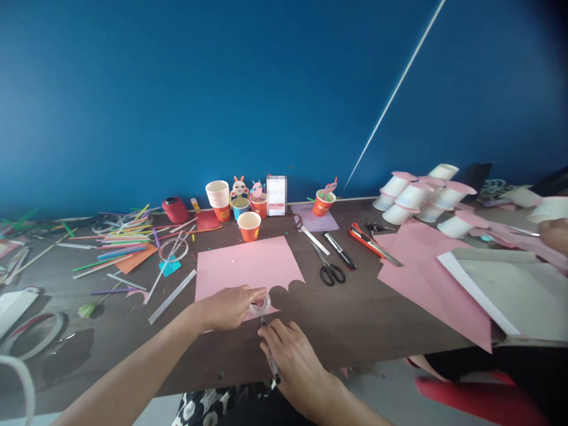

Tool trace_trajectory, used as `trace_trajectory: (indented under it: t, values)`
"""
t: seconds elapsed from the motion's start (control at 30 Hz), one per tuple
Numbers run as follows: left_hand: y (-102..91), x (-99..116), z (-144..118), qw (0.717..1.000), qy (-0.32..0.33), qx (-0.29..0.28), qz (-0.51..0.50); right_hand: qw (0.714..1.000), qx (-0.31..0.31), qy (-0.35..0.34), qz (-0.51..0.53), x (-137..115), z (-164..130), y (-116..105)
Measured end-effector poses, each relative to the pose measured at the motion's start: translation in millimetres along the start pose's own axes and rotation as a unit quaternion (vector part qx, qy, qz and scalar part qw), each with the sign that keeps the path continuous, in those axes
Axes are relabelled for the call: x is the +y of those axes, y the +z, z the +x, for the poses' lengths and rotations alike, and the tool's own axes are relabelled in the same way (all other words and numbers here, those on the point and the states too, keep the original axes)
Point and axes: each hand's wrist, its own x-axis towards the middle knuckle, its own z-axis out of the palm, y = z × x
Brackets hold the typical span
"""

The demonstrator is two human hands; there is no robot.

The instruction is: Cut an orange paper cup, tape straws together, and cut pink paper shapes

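Observation:
A sheet of pink paper (248, 263) lies on the table in front of me, with curved bites cut from its right edge. On its near edge sits a small clear ring (262, 308), which looks like a roll of tape. My left hand (228, 307) holds this ring down, thumb and fingers closed against it. In my right hand (290, 355) is a pen (274, 365), its tip close to the ring's near rim. Right of the paper lie black-handled scissors (332, 274), partly under a white strip (316, 241).
Paper cups (249, 227) stand along the blue wall. Drinking straws (122, 239) are scattered at left, near a large tape roll (33, 337). A marker (340, 251) and a red utility knife (370, 244) lie at right. Another person's hand (554, 235) shows at far right, near stacked cups.

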Motion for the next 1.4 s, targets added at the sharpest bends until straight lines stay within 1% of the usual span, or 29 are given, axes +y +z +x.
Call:
trace_trajectory:
  t: [0.2, 0.37, 0.47, 0.67, 0.9, 1.0, 1.1, 1.2, 1.3, 1.37, 1.4]
  values:
    - [-0.6, 0, 0, 1.0, -0.001, -0.012, 0.011, 0.996, 0.018, 0.025, 0.088, 24, -1, -7]
    - [-1.8, 1, 1, 1.0, 0.0, -0.017, 0.014, 0.977, 0.049, 0.052, 0.199, 39, -2, -13]
    - [-0.8, 0, 1, 1.0, 0.004, -0.018, 0.017, 0.97, 0.057, 0.064, 0.228, 41, -3, -9]
    - [1.9, -3, 1, 1.0, 0.007, -0.01, 0.019, 0.967, 0.057, 0.074, 0.238, 41, 0, -1]
    - [2.0, -3, 1, 1.0, 0.01, -0.002, 0.011, 0.963, 0.056, 0.075, 0.253, 39, 0, -5]
    - [1.5, -2, 0, 1.0, 0.012, 0.002, 0.01, 0.956, 0.057, 0.078, 0.276, 37, -1, -8]
    - [1.5, -3, -1, 1.0, 0.008, 0.01, 0.006, 0.948, 0.072, 0.089, 0.297, 37, 0, -10]
    - [3.0, -4, 1, 1.0, 0.004, 0.024, -0.016, 0.937, 0.096, 0.104, 0.319, 37, -1, -11]
    - [6.9, -5, 5, 0.996, -0.007, 0.067, -0.061, 0.921, 0.128, 0.123, 0.347, 37, -3, -10]
    - [10.7, -7, 8, 0.987, -0.022, 0.116, -0.113, 0.896, 0.162, 0.148, 0.385, 38, -2, -10]
    - [12.8, -7, 9, 0.979, -0.029, 0.145, -0.144, 0.878, 0.182, 0.163, 0.412, 39, -1, -10]
